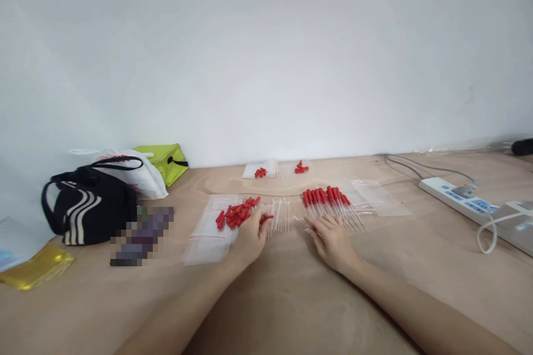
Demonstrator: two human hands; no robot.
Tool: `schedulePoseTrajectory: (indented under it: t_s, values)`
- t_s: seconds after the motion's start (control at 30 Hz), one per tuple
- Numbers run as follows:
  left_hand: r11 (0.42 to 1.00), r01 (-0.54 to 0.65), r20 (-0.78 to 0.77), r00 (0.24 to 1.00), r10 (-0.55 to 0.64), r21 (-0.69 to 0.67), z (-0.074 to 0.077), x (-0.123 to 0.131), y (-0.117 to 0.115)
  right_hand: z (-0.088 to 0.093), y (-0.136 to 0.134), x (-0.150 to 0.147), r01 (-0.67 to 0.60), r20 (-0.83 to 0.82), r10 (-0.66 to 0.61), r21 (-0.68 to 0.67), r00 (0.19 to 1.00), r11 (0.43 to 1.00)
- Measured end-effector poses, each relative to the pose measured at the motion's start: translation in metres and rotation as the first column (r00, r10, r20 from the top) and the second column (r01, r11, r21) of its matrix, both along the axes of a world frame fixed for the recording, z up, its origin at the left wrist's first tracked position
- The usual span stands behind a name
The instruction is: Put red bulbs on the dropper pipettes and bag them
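My left hand (pixel 252 233) pinches a small red rubber dropper bulb (pixel 268 217) between thumb and fingers. It hovers by a pile of loose red bulbs (pixel 237 213) lying on a clear zip bag (pixel 200 249). Thin glass tubes (pixel 281 216) lie side by side between my two hands. A single glass dropper tube (pixel 300 219) sticks out leftward from the closed fingers of my right hand (pixel 331 237). Just beyond that hand, a row of droppers with red bulbs on their glass tubes (pixel 327 199) rests on the table.
More bulbs (pixel 260 172) lie on small bags at the back. Another clear bag (pixel 385 199) and a white power strip (pixel 462 197) with cables are on the right. A black bag (pixel 91 205), a green bag (pixel 166 161) and a gold packet (pixel 37 267) stand left.
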State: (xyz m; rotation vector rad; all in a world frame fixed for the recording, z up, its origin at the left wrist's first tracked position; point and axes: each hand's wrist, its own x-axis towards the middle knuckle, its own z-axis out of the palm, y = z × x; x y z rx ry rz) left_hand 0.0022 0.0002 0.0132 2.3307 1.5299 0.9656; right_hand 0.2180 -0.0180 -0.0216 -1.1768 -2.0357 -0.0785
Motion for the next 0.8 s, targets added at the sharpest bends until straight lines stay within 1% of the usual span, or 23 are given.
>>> schedulePoseTrajectory:
  t_s: [0.03, 0.07, 0.1, 0.17, 0.23, 0.4, 0.57, 0.7, 0.8]
  values:
    - [0.997, 0.070, 0.054, 0.996, -0.067, -0.043, -0.006, -0.002, -0.011, 0.001, -0.002, -0.002, -0.036, -0.012, 0.036, -0.007, 0.999, 0.999]
    - [0.992, 0.107, 0.098, 0.990, -0.101, -0.068, -0.012, -0.004, -0.021, 0.002, -0.003, -0.004, -0.075, -0.020, 0.074, -0.016, 0.997, 0.997]
    - [0.988, 0.125, 0.119, 0.986, -0.114, -0.089, -0.016, -0.005, -0.028, 0.003, -0.005, -0.006, -0.113, -0.026, 0.113, -0.026, 0.993, 0.993]
    - [0.985, 0.136, 0.131, 0.984, -0.122, -0.102, -0.019, -0.004, -0.036, 0.005, -0.007, -0.011, -0.173, -0.027, 0.172, -0.047, 0.985, 0.984]
    - [0.985, 0.142, 0.120, 0.984, -0.130, -0.097, -0.017, -0.002, -0.038, 0.006, -0.009, -0.015, -0.202, -0.015, 0.202, -0.056, 0.979, 0.978]
    - [0.986, 0.144, 0.110, 0.985, -0.135, -0.081, -0.011, 0.002, -0.037, 0.007, -0.011, -0.020, -0.212, -0.003, 0.212, -0.037, 0.977, 0.977]
    - [0.986, 0.146, 0.117, 0.984, -0.136, -0.076, -0.013, 0.001, -0.037, 0.005, -0.012, -0.019, -0.240, 0.006, 0.241, -0.042, 0.971, 0.970]
    - [0.982, 0.179, 0.143, 0.975, -0.169, -0.060, -0.014, 0.000, -0.036, 0.004, -0.009, -0.018, -0.278, 0.005, 0.279, -0.068, 0.960, 0.958]
    - [0.974, 0.217, 0.149, 0.967, -0.206, -0.063, -0.012, -0.001, -0.037, 0.003, -0.006, -0.016, -0.315, -0.004, 0.316, -0.097, 0.949, 0.944]
